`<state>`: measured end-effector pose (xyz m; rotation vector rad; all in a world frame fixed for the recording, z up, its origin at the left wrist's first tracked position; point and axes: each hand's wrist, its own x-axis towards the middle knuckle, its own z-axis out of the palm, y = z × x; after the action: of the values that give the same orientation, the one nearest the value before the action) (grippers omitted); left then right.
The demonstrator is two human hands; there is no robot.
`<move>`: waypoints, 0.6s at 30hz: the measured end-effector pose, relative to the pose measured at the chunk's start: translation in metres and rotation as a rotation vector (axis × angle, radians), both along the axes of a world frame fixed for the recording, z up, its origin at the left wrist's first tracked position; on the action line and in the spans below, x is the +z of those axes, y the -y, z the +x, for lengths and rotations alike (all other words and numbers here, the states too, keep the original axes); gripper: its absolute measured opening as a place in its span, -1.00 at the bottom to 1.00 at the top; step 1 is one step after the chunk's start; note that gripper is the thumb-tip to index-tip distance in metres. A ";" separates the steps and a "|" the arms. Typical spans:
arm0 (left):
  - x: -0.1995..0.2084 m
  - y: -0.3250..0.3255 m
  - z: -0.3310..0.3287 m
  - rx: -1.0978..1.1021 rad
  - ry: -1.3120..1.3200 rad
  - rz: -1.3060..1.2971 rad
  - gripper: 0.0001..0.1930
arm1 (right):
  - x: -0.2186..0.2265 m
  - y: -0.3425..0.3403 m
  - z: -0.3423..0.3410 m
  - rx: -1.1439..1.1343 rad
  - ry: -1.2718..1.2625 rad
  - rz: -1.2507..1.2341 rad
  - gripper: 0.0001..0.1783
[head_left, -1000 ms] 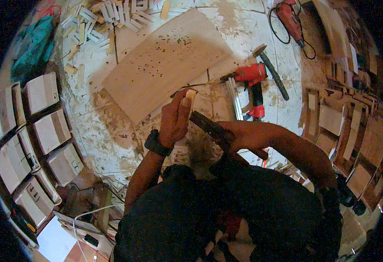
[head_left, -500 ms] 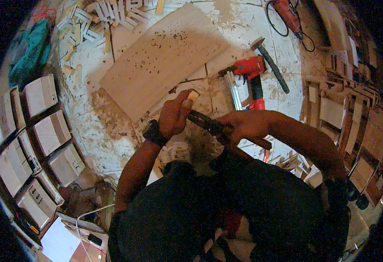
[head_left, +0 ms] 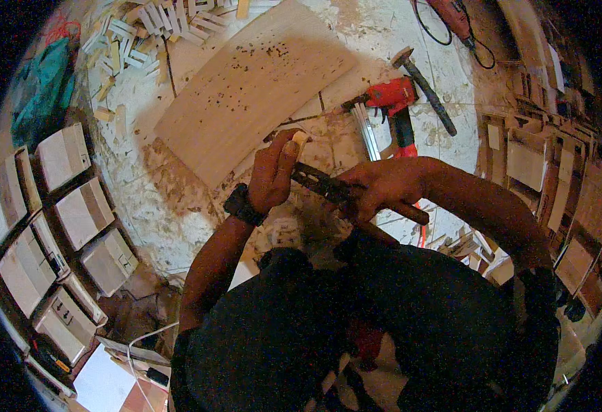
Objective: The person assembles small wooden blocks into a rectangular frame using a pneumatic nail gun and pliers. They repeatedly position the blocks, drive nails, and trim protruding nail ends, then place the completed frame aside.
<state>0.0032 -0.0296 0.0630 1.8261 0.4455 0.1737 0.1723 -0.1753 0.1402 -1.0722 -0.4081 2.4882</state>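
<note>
Sawdust and wood chips are covering the pale floor (head_left: 177, 206) in the head view, where the person is crouching over the work. The left hand (head_left: 273, 175) is clamping its fingers around a small wooden block (head_left: 301, 137), holding it above the floor just below the near edge of a large wooden board (head_left: 253, 86). The right hand (head_left: 376, 189) is closing around a dark rasp-like tool (head_left: 318, 182), whose tip is lying against the left hand beside the block. One board is lying flat toward the far edge of the floor, speckled with dark bits. Just right of it, one red power drill (head_left: 397, 96) is resting, with one hammer (head_left: 424, 89) touching or just beside it; which, I cannot tell. A heap of small wood offcuts (head_left: 156, 27) is lying at the far left corner. Along the left edge, at least six box-like wooden pieces (head_left: 84, 213) are sitting in rows. The person's own dark-clothed body is hiding the near floor
</note>
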 end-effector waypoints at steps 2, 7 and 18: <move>0.000 0.001 -0.001 -0.014 0.033 0.095 -0.63 | -0.002 0.001 0.000 0.030 0.040 0.049 -0.51; 0.007 0.003 -0.001 -0.009 -0.011 -0.027 -0.63 | 0.001 0.002 -0.003 0.007 -0.012 0.134 -0.58; 0.002 -0.009 -0.021 -0.044 0.149 0.277 -0.64 | 0.017 -0.011 -0.020 0.164 0.303 0.356 -0.60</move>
<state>-0.0178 -0.0209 0.0650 2.0746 0.2863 0.3535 0.1518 -0.1638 0.1567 -1.3045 -1.0232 2.2642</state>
